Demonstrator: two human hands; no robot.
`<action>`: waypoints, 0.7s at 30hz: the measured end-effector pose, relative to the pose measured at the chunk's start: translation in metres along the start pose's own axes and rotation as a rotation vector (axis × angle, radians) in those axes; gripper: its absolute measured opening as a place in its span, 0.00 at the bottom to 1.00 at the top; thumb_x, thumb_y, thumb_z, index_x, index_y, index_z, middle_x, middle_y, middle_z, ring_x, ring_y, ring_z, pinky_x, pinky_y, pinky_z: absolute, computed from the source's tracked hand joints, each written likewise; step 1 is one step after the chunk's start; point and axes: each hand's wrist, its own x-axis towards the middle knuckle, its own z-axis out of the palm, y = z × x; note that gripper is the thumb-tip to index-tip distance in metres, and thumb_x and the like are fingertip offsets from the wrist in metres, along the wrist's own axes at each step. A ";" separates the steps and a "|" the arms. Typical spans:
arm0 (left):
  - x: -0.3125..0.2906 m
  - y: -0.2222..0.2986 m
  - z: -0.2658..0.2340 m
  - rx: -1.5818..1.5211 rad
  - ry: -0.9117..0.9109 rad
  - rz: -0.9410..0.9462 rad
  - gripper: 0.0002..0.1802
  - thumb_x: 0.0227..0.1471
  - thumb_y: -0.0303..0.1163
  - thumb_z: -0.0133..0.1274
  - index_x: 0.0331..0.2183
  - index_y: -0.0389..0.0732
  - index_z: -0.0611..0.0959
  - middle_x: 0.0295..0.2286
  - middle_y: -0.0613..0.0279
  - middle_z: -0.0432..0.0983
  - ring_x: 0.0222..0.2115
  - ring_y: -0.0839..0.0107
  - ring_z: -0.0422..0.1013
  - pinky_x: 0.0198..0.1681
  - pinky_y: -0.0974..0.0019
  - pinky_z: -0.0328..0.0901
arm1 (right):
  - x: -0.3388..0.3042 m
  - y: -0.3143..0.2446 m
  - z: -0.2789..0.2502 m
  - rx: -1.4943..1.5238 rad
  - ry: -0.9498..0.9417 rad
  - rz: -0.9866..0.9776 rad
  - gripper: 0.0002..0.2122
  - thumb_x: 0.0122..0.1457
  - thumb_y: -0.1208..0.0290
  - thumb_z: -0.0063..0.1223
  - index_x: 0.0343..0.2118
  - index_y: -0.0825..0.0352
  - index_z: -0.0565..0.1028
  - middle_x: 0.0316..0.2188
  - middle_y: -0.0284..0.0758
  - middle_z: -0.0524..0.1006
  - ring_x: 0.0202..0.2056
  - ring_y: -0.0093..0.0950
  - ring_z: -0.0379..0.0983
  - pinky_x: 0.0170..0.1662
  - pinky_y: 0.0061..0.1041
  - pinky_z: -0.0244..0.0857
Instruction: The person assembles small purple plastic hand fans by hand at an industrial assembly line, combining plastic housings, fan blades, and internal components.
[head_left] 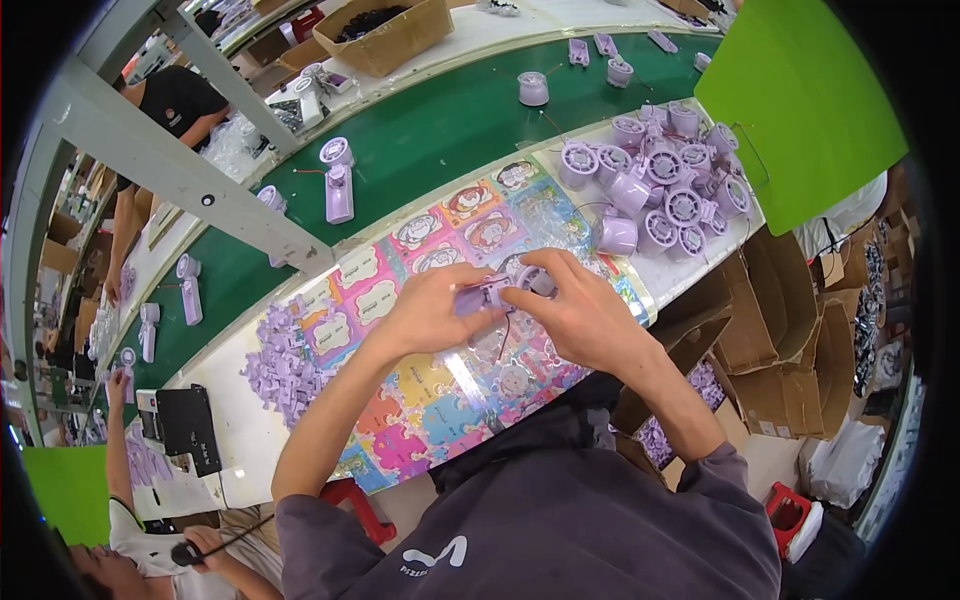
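Observation:
Above the middle of the colourful patterned mat (440,410), both of my hands close around one lilac plastic handheld fan part (497,292). My left hand (437,308) grips its left side. On the other side, my right hand (583,308) holds it with the thumb pressed on top. A thin dark red wire (504,336) hangs down from the part. My fingers cover much of it, so its full shape is hidden. Just beyond my right hand sits a heap of round lilac fan heads (660,180), some with wires.
A pile of small lilac pieces (285,360) lies left of my left forearm. Beyond the mat runs a green conveyor belt (430,125) carrying several lilac fans (339,182). A metal post (190,180) rises at left. Cardboard boxes (775,330) stand at right. A co-worker's hand (118,388) reaches in at far left.

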 end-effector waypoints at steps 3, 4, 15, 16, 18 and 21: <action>-0.002 -0.001 0.001 -0.039 0.087 0.004 0.25 0.46 0.40 0.66 0.46 0.38 0.85 0.39 0.51 0.83 0.41 0.51 0.78 0.45 0.56 0.71 | 0.003 0.002 0.004 -0.024 0.062 -0.061 0.23 0.43 0.85 0.56 0.45 0.60 0.79 0.51 0.44 0.70 0.51 0.44 0.72 0.46 0.35 0.73; -0.006 0.006 0.000 -0.011 0.138 -0.012 0.24 0.46 0.39 0.66 0.45 0.38 0.85 0.40 0.51 0.83 0.41 0.52 0.79 0.45 0.56 0.71 | 0.004 0.002 0.005 -0.026 0.078 -0.077 0.23 0.43 0.85 0.56 0.45 0.60 0.79 0.51 0.44 0.70 0.51 0.44 0.71 0.46 0.36 0.72; 0.004 -0.026 0.009 -0.413 0.102 -0.043 0.21 0.49 0.35 0.67 0.44 0.37 0.86 0.39 0.53 0.84 0.40 0.66 0.79 0.45 0.64 0.70 | 0.011 0.014 0.003 0.097 -0.008 -0.078 0.25 0.47 0.85 0.57 0.50 0.57 0.78 0.56 0.44 0.69 0.57 0.46 0.67 0.51 0.39 0.71; 0.012 -0.027 0.008 -0.427 0.156 -0.097 0.19 0.50 0.35 0.66 0.44 0.37 0.87 0.37 0.55 0.84 0.38 0.70 0.78 0.44 0.64 0.70 | 0.016 0.018 0.009 0.057 0.100 -0.043 0.26 0.48 0.85 0.57 0.52 0.57 0.76 0.57 0.44 0.68 0.58 0.46 0.66 0.51 0.40 0.71; 0.026 -0.031 0.001 -0.409 0.263 -0.321 0.18 0.52 0.37 0.63 0.43 0.38 0.87 0.33 0.57 0.84 0.33 0.72 0.78 0.40 0.62 0.70 | 0.020 0.020 0.013 -0.009 0.268 0.045 0.26 0.51 0.84 0.57 0.56 0.60 0.72 0.56 0.46 0.68 0.55 0.45 0.68 0.52 0.41 0.70; 0.069 -0.107 -0.013 -0.255 0.580 -0.438 0.24 0.50 0.45 0.63 0.44 0.38 0.87 0.34 0.52 0.85 0.34 0.61 0.81 0.41 0.60 0.71 | 0.002 0.034 0.049 0.235 0.232 0.247 0.25 0.52 0.80 0.59 0.56 0.62 0.71 0.53 0.45 0.70 0.50 0.44 0.72 0.51 0.39 0.69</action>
